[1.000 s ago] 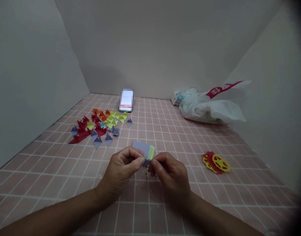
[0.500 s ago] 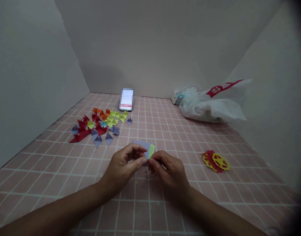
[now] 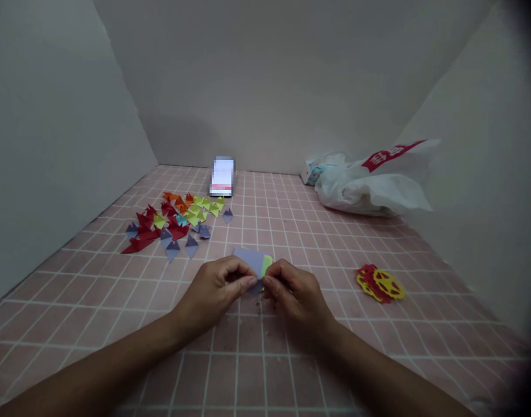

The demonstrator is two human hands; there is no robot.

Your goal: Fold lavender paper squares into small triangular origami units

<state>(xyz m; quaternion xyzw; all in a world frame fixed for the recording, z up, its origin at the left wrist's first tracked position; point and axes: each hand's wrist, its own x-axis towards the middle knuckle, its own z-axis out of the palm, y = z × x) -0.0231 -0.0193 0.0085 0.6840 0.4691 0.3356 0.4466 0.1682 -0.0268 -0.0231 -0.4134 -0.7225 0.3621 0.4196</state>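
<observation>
My left hand (image 3: 222,289) is closed in a pinch, thumb against forefinger, on a small purple piece of paper (image 3: 255,287). My right hand (image 3: 296,292) pinches the paper's right side, its fingertips just apart from the left ones. Most of this piece is hidden behind the fingers, so its folds cannot be made out. Right behind my fingertips lies a stack of paper squares, a purple sheet (image 3: 248,258) on top and a green-yellow edge (image 3: 267,264) showing at its right.
Several folded paper pieces in red, orange, yellow and purple (image 3: 173,223) lie at the left. A lit phone (image 3: 222,176) leans at the back. Red and yellow paper cutouts (image 3: 381,284) sit at the right. A white plastic bag (image 3: 361,191) and a box (image 3: 309,172) are behind.
My left fingers have drawn slightly back from the stack, and more of its purple top sheet shows. The right fingertips have shifted a little. Both hands keep their pinch.
</observation>
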